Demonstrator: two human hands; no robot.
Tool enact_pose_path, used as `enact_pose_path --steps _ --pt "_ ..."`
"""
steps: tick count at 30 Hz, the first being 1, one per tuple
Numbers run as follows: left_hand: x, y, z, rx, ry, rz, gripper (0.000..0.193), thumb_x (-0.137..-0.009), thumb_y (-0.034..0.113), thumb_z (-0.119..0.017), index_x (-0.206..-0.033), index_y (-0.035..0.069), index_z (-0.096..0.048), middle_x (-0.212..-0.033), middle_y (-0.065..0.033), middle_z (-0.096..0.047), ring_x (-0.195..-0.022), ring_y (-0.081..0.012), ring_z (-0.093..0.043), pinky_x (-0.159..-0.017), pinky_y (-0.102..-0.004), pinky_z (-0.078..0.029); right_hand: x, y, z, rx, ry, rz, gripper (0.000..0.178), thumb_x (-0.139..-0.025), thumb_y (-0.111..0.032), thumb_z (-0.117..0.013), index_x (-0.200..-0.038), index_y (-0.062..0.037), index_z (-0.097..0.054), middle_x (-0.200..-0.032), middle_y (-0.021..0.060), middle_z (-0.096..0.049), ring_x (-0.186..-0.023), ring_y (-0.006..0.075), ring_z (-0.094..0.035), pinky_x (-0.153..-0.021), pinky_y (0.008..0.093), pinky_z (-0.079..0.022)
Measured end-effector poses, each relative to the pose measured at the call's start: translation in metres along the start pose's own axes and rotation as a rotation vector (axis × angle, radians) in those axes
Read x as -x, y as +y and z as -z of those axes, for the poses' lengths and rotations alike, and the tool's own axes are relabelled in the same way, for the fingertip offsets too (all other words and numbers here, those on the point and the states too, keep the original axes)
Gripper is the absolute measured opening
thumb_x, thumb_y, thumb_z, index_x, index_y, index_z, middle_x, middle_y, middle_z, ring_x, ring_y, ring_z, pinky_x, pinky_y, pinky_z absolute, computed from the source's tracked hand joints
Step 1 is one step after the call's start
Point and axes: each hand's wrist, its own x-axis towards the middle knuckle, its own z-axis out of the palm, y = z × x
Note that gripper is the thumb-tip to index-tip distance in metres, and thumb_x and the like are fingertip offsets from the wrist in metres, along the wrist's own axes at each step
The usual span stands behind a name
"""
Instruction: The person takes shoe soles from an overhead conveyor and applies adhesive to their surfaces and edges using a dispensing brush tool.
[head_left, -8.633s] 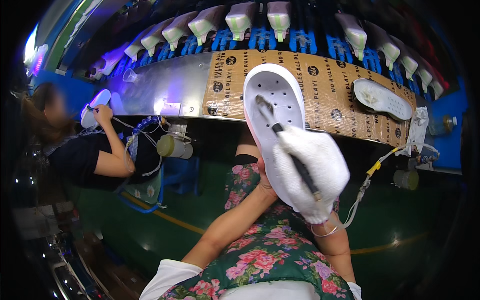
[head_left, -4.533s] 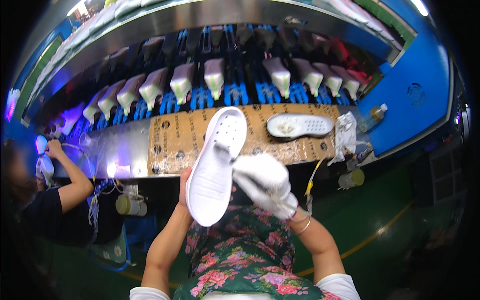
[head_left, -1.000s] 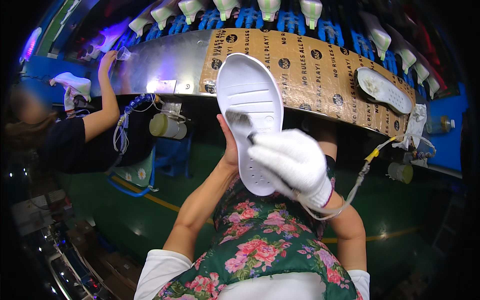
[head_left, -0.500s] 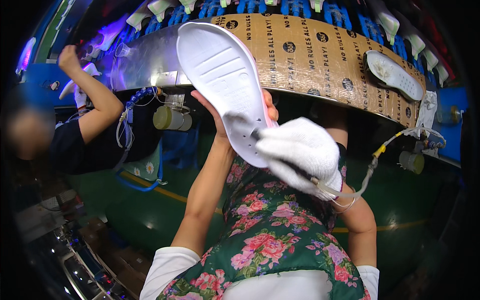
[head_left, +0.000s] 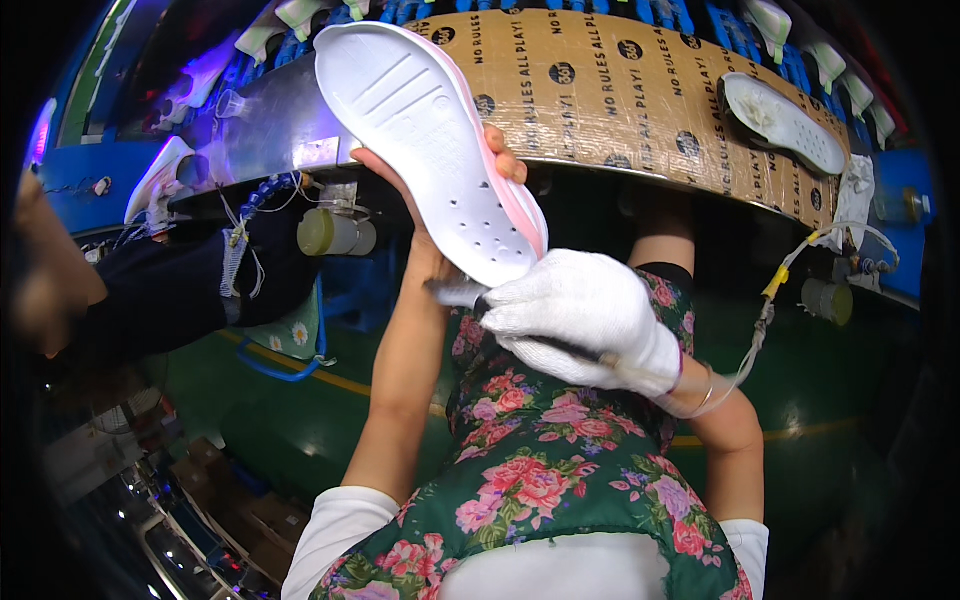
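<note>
My bare left hand is wrapped round the edges of a white shoe sole with a pink side. The sole is held tilted, its small holes at the end nearer me. In a white knitted glove, my right hand grips a brush with a dark ferrule. The blurred bristles are at the near end of the sole; I cannot tell whether they touch it. A clear tube runs from the back of the brush past my wrist.
A second white sole lies on the cardboard-covered bench at the right. Shoe uppers on blue holders line the far side. A jar hangs under the bench edge at left. Another person's arm is at far left.
My left hand and the sole have shifted up and left. The brush has moved from over the holed part of the sole to its near tip. The other person's arm has moved left and lower.
</note>
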Motion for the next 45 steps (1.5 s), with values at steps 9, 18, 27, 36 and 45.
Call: enact_pose_path --steps 9,18,27,36,45 --pt "-0.015 0.008 0.008 -0.139 -0.083 0.18 0.125 -0.06 0.103 -0.054 -0.142 0.008 -0.048 -0.112 -0.0246 -0.059 -0.087 -0.0363 -0.063 -0.081 -0.0498 -0.051 0.012 -0.007 -0.001 0.152 -0.07 -0.207 0.029 -0.074 -0.006 -0.082 -0.102 -0.0072 -0.076 -0.095 0.01 -0.075 -0.08 0.0279 -0.072 -0.07 0.0365 -0.058" --pt "-0.032 0.008 -0.003 -0.389 -0.076 0.314 0.135 -0.061 0.107 -0.038 -0.137 -0.003 -0.053 -0.098 -0.0269 -0.069 -0.078 -0.0377 -0.075 -0.064 -0.0466 -0.065 0.015 0.005 -0.003 0.335 0.005 -0.012 0.02 -0.081 -0.002 -0.077 -0.1 -0.0042 -0.076 -0.093 0.0111 -0.075 -0.077 0.0259 -0.072 -0.064 0.0356 -0.057" --pt "-0.034 0.004 -0.006 -0.397 0.014 0.649 0.119 -0.072 0.094 -0.053 -0.146 0.001 -0.051 -0.104 -0.0301 -0.069 -0.084 -0.0394 -0.074 -0.067 -0.0499 -0.065 0.011 0.001 0.007 0.233 0.021 -0.089 0.033 -0.071 -0.001 -0.083 -0.103 -0.0066 -0.075 -0.096 0.0121 -0.075 -0.083 0.0267 -0.073 -0.07 0.0367 -0.058" --pt "-0.049 0.001 -0.019 -1.2 0.261 0.728 0.108 -0.08 0.092 -0.049 -0.141 0.003 -0.061 -0.127 -0.0271 -0.067 -0.117 -0.036 -0.068 -0.084 -0.045 -0.062 0.007 -0.006 0.012 0.006 -0.087 -0.221 0.025 -0.079 -0.001 -0.08 -0.103 -0.0056 -0.074 -0.097 0.0114 -0.074 -0.086 0.0305 -0.073 -0.077 0.0394 -0.059" --pt "-0.065 -0.002 -0.042 -1.685 0.06 0.973 0.114 -0.08 0.096 -0.041 -0.143 0.004 -0.06 -0.143 -0.0306 -0.056 -0.134 -0.0396 -0.057 -0.107 -0.0448 -0.049 0.005 -0.005 0.022 0.161 -0.121 -0.251 0.026 -0.079 0.001 -0.08 -0.103 -0.0047 -0.074 -0.098 0.0099 -0.075 -0.086 0.0303 -0.072 -0.078 0.0384 -0.056"
